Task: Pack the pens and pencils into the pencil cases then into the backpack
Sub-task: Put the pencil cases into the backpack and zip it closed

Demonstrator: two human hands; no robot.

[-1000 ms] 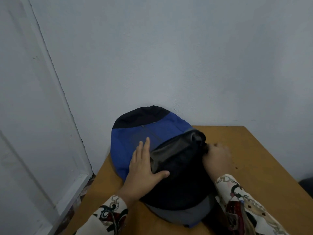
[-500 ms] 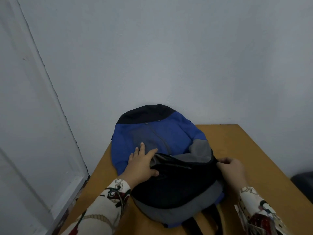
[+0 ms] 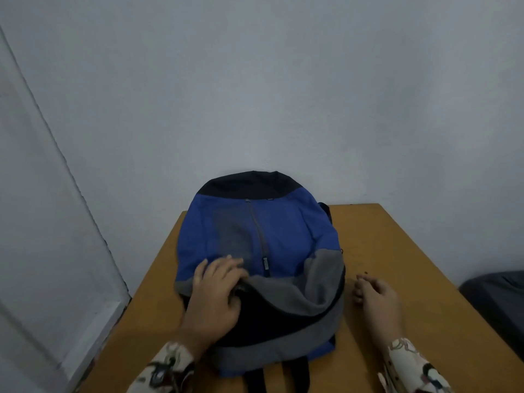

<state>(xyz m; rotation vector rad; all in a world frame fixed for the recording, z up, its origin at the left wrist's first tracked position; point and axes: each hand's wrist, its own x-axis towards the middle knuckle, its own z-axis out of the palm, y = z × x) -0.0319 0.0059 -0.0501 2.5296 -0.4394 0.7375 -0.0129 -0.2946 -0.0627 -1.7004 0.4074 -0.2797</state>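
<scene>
A blue, grey and black backpack [image 3: 283,231] lies flat on the wooden table [image 3: 397,251], its top toward me. My left hand [image 3: 215,296] rests on the bag's near left side, fingers laid over the grey edge of the flap. My right hand [image 3: 377,299] hovers over the table just right of the bag, fingers loosely curled, holding nothing. A zip with a black pull tab [image 3: 265,263] runs down the blue front. No pens, pencils or pencil cases are visible.
A pale wall stands right behind the table, and a white door frame [image 3: 71,251] runs down the left. Black straps [image 3: 297,375] hang off the bag at the table's near edge. Something dark [image 3: 496,302] sits low at the right.
The raised flap of the backpack has been laid down flat over the bag. My right hand has let go of the bag's right side and moved off it onto the table side.
</scene>
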